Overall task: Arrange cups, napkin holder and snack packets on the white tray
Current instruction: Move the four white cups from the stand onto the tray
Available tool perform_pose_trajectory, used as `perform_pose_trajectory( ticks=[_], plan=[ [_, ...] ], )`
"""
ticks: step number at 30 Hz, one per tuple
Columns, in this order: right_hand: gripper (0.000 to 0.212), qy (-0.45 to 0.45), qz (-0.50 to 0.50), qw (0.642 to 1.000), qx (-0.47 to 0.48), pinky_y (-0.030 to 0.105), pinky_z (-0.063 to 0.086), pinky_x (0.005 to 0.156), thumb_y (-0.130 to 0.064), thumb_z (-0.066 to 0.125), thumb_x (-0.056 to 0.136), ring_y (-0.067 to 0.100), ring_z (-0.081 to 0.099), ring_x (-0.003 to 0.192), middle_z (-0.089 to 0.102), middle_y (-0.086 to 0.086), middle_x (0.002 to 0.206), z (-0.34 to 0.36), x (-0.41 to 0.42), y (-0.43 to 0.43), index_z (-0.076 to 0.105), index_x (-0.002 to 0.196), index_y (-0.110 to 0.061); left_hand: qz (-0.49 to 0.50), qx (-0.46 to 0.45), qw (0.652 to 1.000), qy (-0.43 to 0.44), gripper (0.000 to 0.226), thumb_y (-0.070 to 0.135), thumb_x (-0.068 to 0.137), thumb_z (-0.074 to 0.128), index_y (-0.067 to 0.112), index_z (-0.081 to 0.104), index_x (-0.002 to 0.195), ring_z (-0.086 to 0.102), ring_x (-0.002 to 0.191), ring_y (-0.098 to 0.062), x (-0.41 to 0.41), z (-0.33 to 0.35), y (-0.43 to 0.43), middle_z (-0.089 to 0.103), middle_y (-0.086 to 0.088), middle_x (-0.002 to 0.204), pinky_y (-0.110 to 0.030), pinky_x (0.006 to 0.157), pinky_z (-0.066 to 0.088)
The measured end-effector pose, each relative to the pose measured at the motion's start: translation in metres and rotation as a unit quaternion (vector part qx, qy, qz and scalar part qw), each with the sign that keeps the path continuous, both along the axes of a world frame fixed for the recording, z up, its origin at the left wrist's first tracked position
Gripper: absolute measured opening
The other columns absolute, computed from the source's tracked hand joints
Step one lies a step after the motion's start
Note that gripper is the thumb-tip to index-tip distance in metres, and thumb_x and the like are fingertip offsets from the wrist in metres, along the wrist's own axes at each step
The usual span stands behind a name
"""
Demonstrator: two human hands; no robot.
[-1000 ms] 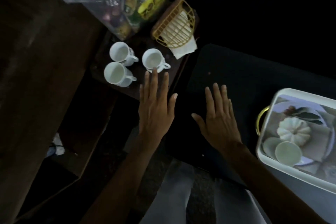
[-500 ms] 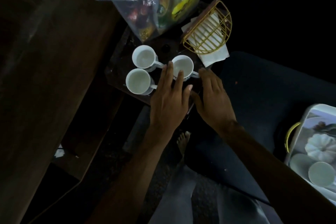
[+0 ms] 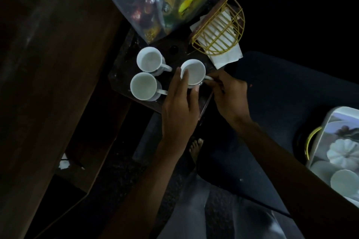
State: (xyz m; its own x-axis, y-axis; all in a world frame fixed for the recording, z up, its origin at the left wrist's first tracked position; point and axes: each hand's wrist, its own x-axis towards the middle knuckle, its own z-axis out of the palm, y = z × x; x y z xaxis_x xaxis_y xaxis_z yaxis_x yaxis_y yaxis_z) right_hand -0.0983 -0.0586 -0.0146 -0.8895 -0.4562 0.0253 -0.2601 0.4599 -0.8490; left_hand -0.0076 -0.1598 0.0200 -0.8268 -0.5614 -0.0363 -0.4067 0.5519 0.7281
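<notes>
Left hand (image 3: 179, 106) and right hand (image 3: 229, 99) grasp near cup (image 3: 193, 72); two cups (image 3: 149, 62) beside; napkin holder (image 3: 219, 33) behind.

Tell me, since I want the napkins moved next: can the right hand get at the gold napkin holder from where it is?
Probably yes. The right hand is at the nearest cup's handle, and the napkin holder stands just beyond with nothing between.
</notes>
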Motion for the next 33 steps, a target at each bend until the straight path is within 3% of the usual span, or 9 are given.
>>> perform_pose_trajectory(
  ticks=[2, 5, 6, 9, 11, 14, 22, 27, 33],
  plan=[
    [0.013, 0.005, -0.012, 1.0, 0.0, 0.009, 0.05, 0.07, -0.014, 0.065, 0.094, -0.001, 0.065, 0.078, 0.072, -0.006, 0.089, 0.002, 0.004, 0.01, 0.072, 0.103, -0.007, 0.061, 0.075, 0.995, 0.037, 0.043, 0.012, 0.104, 0.051, 0.0, 0.048, 0.146, 0.046, 0.144, -0.019, -0.001, 0.002, 0.005, 0.051, -0.015, 0.152, -0.03, 0.115, 0.042],
    [0.011, -0.001, -0.036, 0.999, 0.004, 0.007, 0.045, 0.063, -0.016, 0.067, 0.093, -0.002, 0.062, 0.071, 0.069, -0.011, 0.082, 0.006, 0.011, 0.034, 0.072, 0.101, -0.009, 0.135, 0.172, 0.974, 0.053, 0.041, 0.009, 0.105, 0.048, 0.006, 0.051, 0.146, 0.05, 0.129, 0.008, -0.003, 0.008, 0.019, 0.056, -0.002, 0.147, -0.011, 0.103, 0.044],
    [0.011, -0.007, -0.043, 0.999, 0.004, 0.007, 0.044, 0.062, -0.017, 0.067, 0.093, -0.001, 0.063, 0.071, 0.07, -0.009, 0.082, 0.008, 0.014, 0.043, 0.072, 0.1, -0.01, 0.153, 0.201, 0.966, 0.055, 0.04, 0.008, 0.105, 0.047, 0.008, 0.053, 0.145, 0.051, 0.127, 0.009, -0.005, 0.009, 0.024, 0.057, 0.002, 0.145, -0.014, 0.105, 0.044],
    [0.009, -0.015, -0.055, 0.998, 0.004, 0.002, 0.04, 0.063, -0.017, 0.067, 0.092, -0.009, 0.062, 0.071, 0.068, -0.014, 0.08, 0.012, 0.021, 0.071, 0.073, 0.099, -0.013, 0.186, 0.279, 0.941, 0.055, 0.035, 0.01, 0.105, 0.047, 0.012, 0.06, 0.138, 0.057, 0.131, -0.009, -0.008, 0.014, 0.044, 0.063, -0.001, 0.141, -0.04, 0.111, 0.048],
    [0.009, -0.016, -0.064, 0.998, 0.008, 0.001, 0.039, 0.064, -0.016, 0.068, 0.092, -0.014, 0.061, 0.072, 0.066, -0.018, 0.08, 0.015, 0.025, 0.091, 0.073, 0.099, -0.014, 0.188, 0.297, 0.935, 0.049, 0.032, 0.012, 0.105, 0.049, 0.009, 0.065, 0.132, 0.063, 0.125, -0.013, -0.009, 0.017, 0.06, 0.069, -0.004, 0.132, -0.045, 0.108, 0.051],
    [0.009, -0.019, -0.075, 0.997, 0.013, -0.001, 0.038, 0.064, -0.013, 0.068, 0.091, -0.018, 0.059, 0.071, 0.061, -0.027, 0.079, 0.02, 0.029, 0.121, 0.072, 0.099, -0.014, 0.173, 0.304, 0.936, 0.033, 0.029, 0.017, 0.105, 0.052, 0.007, 0.07, 0.125, 0.067, 0.119, -0.015, -0.009, 0.02, 0.086, 0.074, -0.005, 0.122, -0.046, 0.105, 0.053],
    [0.01, -0.048, -0.113, 0.989, 0.079, 0.003, 0.042, 0.07, -0.022, 0.065, 0.095, -0.011, 0.062, 0.079, 0.069, -0.018, 0.088, 0.033, 0.031, 0.224, 0.069, 0.104, -0.023, 0.12, 0.352, 0.928, 0.002, 0.025, 0.022, 0.103, 0.056, 0.012, 0.074, 0.117, 0.07, 0.113, -0.012, -0.013, 0.025, 0.179, 0.076, 0.001, 0.115, -0.046, 0.102, 0.055],
    [0.012, -0.052, -0.137, 0.982, 0.119, 0.019, 0.051, 0.078, -0.019, 0.063, 0.095, -0.002, 0.064, 0.084, 0.067, -0.017, 0.09, 0.039, 0.026, 0.298, 0.07, 0.104, -0.016, 0.06, 0.361, 0.93, -0.027, 0.024, 0.021, 0.103, 0.056, 0.013, 0.073, 0.117, 0.071, 0.108, -0.01, -0.026, 0.02, 0.246, 0.077, 0.002, 0.114, -0.045, 0.099, 0.057],
    [0.015, -0.065, -0.156, 0.976, 0.134, 0.003, 0.045, 0.077, -0.014, 0.062, 0.095, 0.005, 0.065, 0.084, 0.067, -0.014, 0.094, 0.03, 0.02, 0.362, 0.071, 0.107, -0.01, 0.026, 0.366, 0.928, -0.067, 0.024, 0.021, 0.103, 0.056, 0.01, 0.074, 0.114, 0.073, 0.102, -0.013, -0.041, 0.003, 0.305, 0.078, -0.003, 0.108, -0.045, 0.095, 0.058]
  ],
)
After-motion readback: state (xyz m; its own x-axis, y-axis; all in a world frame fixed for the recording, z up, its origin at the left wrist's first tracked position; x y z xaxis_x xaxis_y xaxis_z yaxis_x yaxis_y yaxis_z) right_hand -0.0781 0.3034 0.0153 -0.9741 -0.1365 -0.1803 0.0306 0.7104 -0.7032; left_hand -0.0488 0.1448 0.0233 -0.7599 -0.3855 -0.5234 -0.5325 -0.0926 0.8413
